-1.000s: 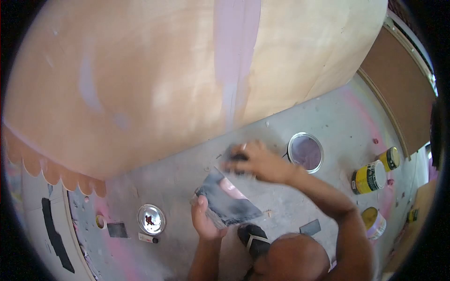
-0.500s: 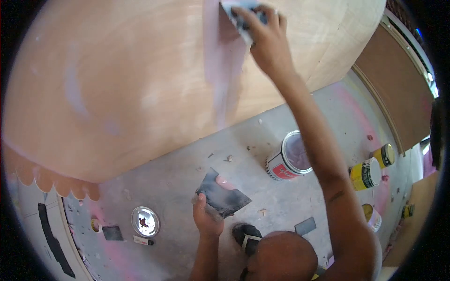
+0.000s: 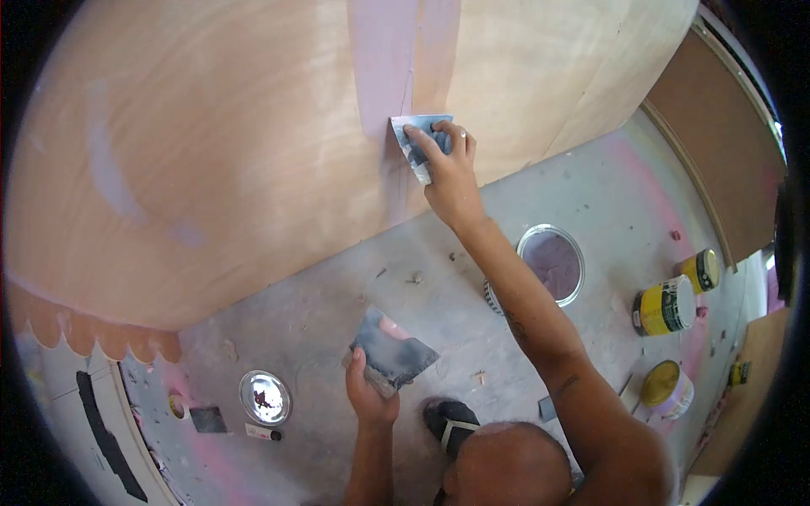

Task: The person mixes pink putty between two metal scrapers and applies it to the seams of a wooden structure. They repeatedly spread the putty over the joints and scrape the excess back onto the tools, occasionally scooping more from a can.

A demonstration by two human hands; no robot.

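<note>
My right hand (image 3: 451,173) grips a thin flat spreader (image 3: 422,126), its face pressed to the wooden panel (image 3: 253,152) over a lilac strip of filler (image 3: 382,72). A seam line shows along that strip. Lower down, my left hand (image 3: 371,392) holds a dark, stained plate (image 3: 392,350) with a pink patch of paste (image 3: 391,326) near its upper edge; the thumb lies on top. Right of the plate, an open can of lilac filler (image 3: 553,266) stands on the floor, partly behind my right forearm.
Yellow cans (image 3: 666,305) and a tilted tub (image 3: 666,388) are on the floor at the right. A silver lid (image 3: 265,397), a small tube (image 3: 260,433) and a dark sheet (image 3: 208,420) lie at the lower left. My shoe (image 3: 449,423) is near the bottom.
My right hand has moved down the panel with the spreader, and more of the lilac strip shows above it. My left hand still holds the plate in nearly the same place.
</note>
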